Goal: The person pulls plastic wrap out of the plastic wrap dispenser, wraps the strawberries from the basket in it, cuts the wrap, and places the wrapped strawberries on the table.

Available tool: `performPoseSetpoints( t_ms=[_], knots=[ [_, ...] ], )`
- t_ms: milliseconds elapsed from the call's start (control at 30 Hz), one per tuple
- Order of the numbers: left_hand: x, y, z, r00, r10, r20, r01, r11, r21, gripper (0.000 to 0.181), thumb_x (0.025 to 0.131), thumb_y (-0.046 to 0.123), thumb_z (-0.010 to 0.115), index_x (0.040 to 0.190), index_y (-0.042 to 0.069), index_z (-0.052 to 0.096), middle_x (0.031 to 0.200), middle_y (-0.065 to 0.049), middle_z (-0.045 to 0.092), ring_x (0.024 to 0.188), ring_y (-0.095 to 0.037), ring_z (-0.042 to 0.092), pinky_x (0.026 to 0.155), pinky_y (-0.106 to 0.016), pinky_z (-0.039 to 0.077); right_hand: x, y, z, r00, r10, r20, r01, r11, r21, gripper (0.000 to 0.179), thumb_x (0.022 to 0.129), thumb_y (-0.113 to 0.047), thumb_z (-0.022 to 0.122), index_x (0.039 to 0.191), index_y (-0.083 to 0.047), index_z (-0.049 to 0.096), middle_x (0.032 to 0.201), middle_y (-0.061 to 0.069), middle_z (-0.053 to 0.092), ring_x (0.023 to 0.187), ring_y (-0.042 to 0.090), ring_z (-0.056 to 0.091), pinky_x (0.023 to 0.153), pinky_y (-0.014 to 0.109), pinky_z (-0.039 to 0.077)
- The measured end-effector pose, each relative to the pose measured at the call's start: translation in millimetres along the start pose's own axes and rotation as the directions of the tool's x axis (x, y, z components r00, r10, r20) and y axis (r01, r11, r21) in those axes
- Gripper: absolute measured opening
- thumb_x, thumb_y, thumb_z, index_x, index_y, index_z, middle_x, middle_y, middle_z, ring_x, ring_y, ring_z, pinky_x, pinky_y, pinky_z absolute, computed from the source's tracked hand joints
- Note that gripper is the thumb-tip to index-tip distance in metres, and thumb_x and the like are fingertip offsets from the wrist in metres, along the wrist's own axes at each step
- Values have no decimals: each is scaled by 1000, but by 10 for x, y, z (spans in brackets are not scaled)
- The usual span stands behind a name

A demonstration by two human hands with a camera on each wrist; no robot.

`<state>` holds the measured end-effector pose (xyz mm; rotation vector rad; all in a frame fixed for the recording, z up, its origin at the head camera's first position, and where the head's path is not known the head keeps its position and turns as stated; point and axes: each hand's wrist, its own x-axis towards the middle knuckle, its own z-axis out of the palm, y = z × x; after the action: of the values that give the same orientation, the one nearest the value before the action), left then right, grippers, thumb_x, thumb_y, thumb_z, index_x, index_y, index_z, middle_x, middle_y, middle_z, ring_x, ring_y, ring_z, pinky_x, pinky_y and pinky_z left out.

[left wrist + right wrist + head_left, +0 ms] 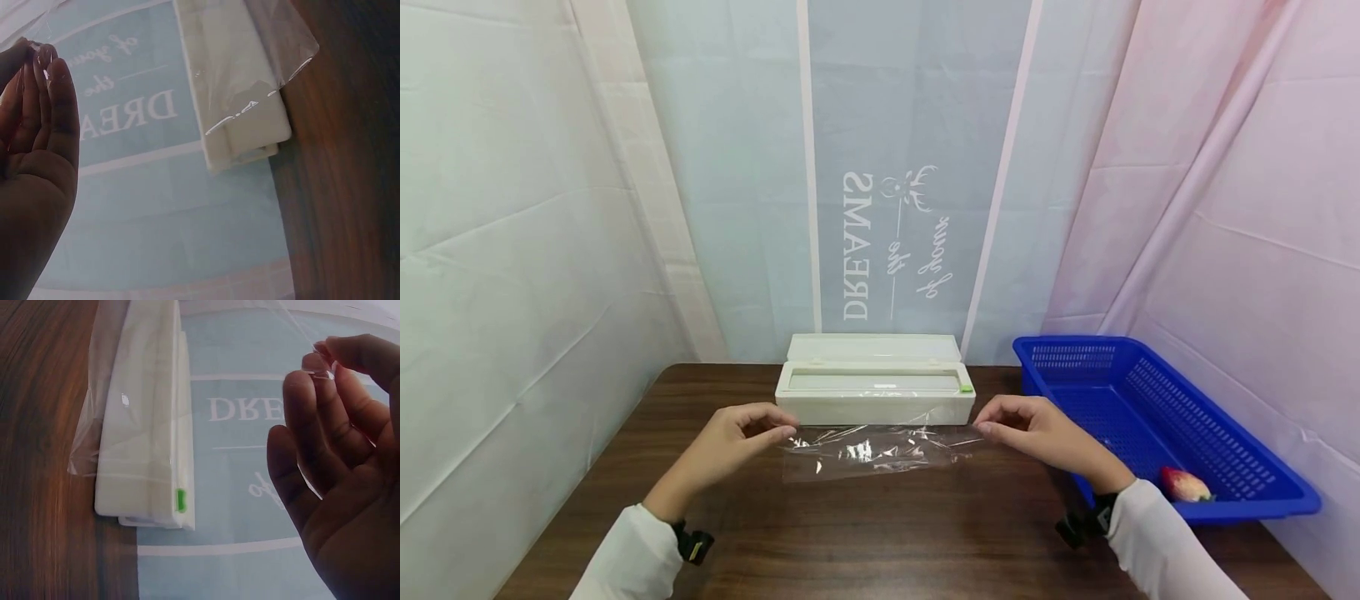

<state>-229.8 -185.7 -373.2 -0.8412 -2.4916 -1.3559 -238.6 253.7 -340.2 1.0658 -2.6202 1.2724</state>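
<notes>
A clear sheet of plastic wrap (865, 454) is stretched between both hands, just in front of a white wrap dispenser box (872, 408). My left hand (730, 442) pinches one corner between thumb and fingertips. The opposite corner is pinched by my right hand (1037, 433). The dispenser's lid (872, 347) stands raised at the back, and a green slider (966, 388) sits at the right end of its top. In the right wrist view the film (94, 437) hangs across the box (140, 425); the left wrist view shows its shiny edge (240, 112) too.
To the right stands a blue plastic basket (1150, 433) with perforated sides. A red and cream fruit-like item (1184, 485) lies inside it near the front. The brown wooden table (850, 542) ends at a printed curtain (917, 125) behind, with white cloth (512, 208) at the left.
</notes>
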Motion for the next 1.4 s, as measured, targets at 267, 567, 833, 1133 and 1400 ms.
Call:
performPoseSetpoints(
  t_ms=[267, 567, 833, 1133, 1400],
  knots=[
    [-83, -25, 21, 995, -24, 95, 28, 999, -40, 8, 85, 33, 67, 90, 26, 66, 82, 0, 67, 71, -16, 60, 56, -28, 51, -47, 72, 23, 988, -46, 145, 33, 996, 87, 5, 90, -12, 62, 94, -13, 63, 75, 5, 66, 67, 20, 62, 55, 33, 55],
    [-133, -81, 58, 974, -66, 219, 65, 998, 12, 8, 85, 29, 67, 90, 23, 66, 84, 3, 67, 76, -14, 59, 61, -29, 51, -88, -16, 76, 968, -94, 233, 92, 996, 20, 10, 87, -6, 63, 89, -16, 62, 81, -3, 65, 72, 17, 60, 60, 30, 55],
    [-156, -87, 66, 944, -77, 320, 81, 997, -1, 11, 85, 34, 67, 91, 24, 66, 87, 3, 67, 78, -11, 58, 64, -28, 52, -117, 14, 119, 947, -34, 318, 24, 999, 33, 8, 86, -7, 65, 85, -14, 60, 81, 2, 63, 71, 9, 58, 59, 29, 55],
    [-173, -112, 89, 901, -76, 426, 83, 997, 3, 18, 85, 34, 67, 93, 18, 68, 84, 5, 68, 77, -11, 60, 62, -26, 53, -162, 159, 184, 897, -40, 441, -9, 994, 109, 9, 84, -11, 67, 90, -13, 60, 83, 2, 66, 71, 12, 62, 60, 28, 56],
    [-193, -108, 75, 879, -55, 474, 66, 998, -6, 25, 86, 36, 66, 98, 13, 67, 86, 6, 67, 79, -11, 61, 68, -28, 55, -183, 93, 191, 892, 38, 449, -32, 999, -22, 27, 82, -36, 70, 103, -21, 61, 84, -6, 66, 78, 10, 61, 68, 27, 54]
  ],
)
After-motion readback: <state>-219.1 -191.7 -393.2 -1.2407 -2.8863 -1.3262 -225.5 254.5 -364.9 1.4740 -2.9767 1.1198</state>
